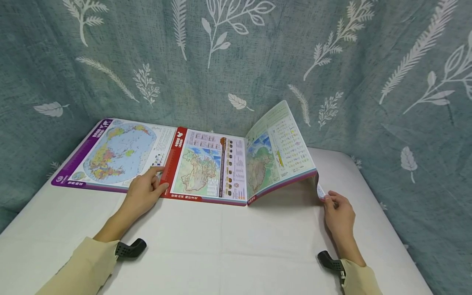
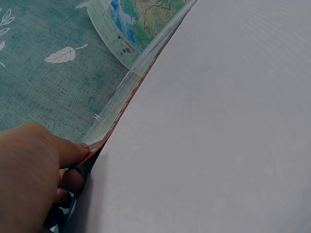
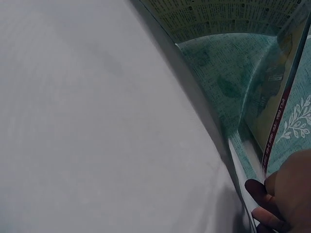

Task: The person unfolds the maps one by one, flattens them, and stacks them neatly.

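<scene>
A folding map of China with a red left border (image 1: 199, 174) lies on the table. Its left panel is flat, while the right panel (image 1: 276, 151) rises from the middle crease and bends down at its outer end. My left hand (image 1: 141, 192) pinches the map's left edge near the lower corner, thumb on top in the left wrist view and fingers curled beneath. At the other end, my right hand (image 1: 340, 215) pinches the right panel's lower outer corner. In the right wrist view that panel's dark red edge (image 3: 276, 124) runs down to my fingers.
A purple-bordered world map (image 1: 121, 153) lies flat at the left, its right side meeting the red border. The table has a white cloth (image 1: 221, 250). Behind and beside it hangs a blue-green leaf-patterned curtain (image 1: 155, 53). Black wrist mounts (image 1: 131, 248) sit at both sleeves.
</scene>
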A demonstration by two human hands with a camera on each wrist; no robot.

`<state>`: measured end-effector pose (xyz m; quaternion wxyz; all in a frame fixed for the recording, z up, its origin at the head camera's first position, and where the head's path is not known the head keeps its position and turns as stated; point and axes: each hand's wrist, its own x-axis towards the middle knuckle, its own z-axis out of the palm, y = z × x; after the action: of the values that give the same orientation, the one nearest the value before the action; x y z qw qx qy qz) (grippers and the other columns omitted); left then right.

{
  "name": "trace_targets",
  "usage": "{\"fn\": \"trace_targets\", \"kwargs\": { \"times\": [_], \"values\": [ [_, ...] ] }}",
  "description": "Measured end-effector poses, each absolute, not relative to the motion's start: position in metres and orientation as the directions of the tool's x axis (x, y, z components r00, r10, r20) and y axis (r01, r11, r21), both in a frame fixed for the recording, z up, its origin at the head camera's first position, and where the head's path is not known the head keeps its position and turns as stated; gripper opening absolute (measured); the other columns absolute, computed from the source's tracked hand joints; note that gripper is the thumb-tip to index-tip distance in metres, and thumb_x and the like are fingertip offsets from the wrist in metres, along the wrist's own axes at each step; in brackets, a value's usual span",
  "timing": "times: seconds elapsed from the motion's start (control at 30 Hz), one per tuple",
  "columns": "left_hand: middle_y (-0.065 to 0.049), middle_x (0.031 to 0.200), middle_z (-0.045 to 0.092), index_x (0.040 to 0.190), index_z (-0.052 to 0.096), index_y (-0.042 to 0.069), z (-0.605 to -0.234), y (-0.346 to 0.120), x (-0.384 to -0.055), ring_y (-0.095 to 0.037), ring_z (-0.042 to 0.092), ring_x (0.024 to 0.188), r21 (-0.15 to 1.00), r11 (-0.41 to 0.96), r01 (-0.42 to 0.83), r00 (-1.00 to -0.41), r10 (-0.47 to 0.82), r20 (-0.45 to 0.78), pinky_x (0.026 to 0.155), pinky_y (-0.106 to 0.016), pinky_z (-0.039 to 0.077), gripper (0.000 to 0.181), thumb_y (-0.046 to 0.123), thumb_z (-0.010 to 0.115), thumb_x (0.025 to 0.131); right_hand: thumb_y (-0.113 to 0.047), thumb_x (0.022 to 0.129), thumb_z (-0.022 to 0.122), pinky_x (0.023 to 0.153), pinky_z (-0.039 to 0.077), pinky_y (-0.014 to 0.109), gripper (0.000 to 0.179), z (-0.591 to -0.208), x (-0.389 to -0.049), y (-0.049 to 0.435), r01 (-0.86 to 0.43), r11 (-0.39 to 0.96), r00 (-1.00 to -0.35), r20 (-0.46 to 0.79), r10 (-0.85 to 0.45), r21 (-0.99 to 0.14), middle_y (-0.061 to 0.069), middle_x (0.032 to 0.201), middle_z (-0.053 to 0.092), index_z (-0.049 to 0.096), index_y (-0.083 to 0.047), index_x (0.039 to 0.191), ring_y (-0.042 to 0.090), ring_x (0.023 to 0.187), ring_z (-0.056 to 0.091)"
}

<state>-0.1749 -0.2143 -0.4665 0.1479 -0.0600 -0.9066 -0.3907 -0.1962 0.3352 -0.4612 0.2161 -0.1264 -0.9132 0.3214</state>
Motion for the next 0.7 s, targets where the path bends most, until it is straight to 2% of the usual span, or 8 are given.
{"fn": "trace_targets", "kwargs": {
  "times": [0.37, 0.7],
  "values": [
    [0.0, 0.066, 0.049, 0.137, 0.059, -0.003, -0.468, -0.214, -0.175, -0.01, 0.039, 0.057, 0.678, 0.695, 0.238, -0.943, -0.002, 0.333, 0.065, -0.032, 0.032, 0.047, 0.008, 0.076, 0.095, -0.014, 0.107, 0.058, 0.11, 0.04, 0.056, 0.032, -0.461, -0.197, 0.346, 0.119, 0.746, -0.855, 0.315, 0.413, -0.655, 0.022, 0.141, 0.064, 0.071, 0.014, 0.113, 0.043, 0.137, 0.054],
    [0.001, 0.064, 0.05, 0.134, 0.061, -0.003, -0.468, -0.212, -0.175, -0.007, 0.037, 0.055, 0.681, 0.684, 0.262, -0.932, -0.003, 0.362, 0.064, -0.031, 0.032, 0.045, 0.006, 0.077, 0.093, -0.015, 0.106, 0.058, 0.113, 0.039, 0.056, 0.032, -0.456, -0.201, 0.359, 0.159, 0.729, -0.829, 0.31, 0.465, -0.666, 0.022, 0.14, 0.066, 0.072, 0.013, 0.113, 0.043, 0.138, 0.054]
  ]
}}
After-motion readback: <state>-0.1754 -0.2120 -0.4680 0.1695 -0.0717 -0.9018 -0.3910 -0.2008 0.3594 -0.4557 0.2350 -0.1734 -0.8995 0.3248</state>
